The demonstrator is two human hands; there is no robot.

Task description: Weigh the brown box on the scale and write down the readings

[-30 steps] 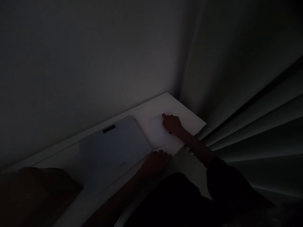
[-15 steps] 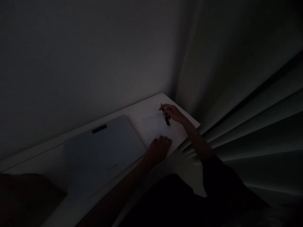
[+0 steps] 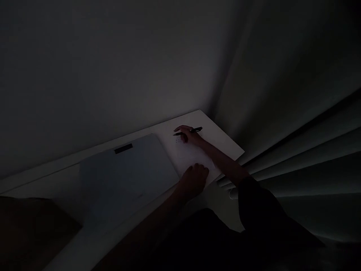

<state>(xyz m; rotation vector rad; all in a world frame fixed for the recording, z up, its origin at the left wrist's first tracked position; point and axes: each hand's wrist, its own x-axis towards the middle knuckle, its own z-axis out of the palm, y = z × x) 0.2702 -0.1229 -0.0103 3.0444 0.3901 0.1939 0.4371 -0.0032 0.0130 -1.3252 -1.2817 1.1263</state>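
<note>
A dark pen point(image 3: 196, 129) is held in my right hand point(image 3: 188, 135), its thin end pointing left and its thick end sticking out to the right. That hand is over the upper part of a white sheet of paper point(image 3: 187, 153) with rows of small dark marks, partly covered by my fingers. My left hand point(image 3: 195, 177) rests at the near edge of the paper, its fingers curled in. Whatever may be under or inside those fingers is hidden. The scene is very dark.
A closed grey laptop point(image 3: 126, 177) lies left of the paper on a narrow white desk point(image 3: 222, 141). A wall point(image 3: 113, 75) rises behind the desk. Long curtains point(image 3: 296, 150) hang on the right. A brown shape point(image 3: 34, 229) sits at the lower left.
My right hand has moved left over the rows of marks, and the pen has turned from steep to nearly level. My left hand stays by the paper's near edge. The view has shifted slightly.
</note>
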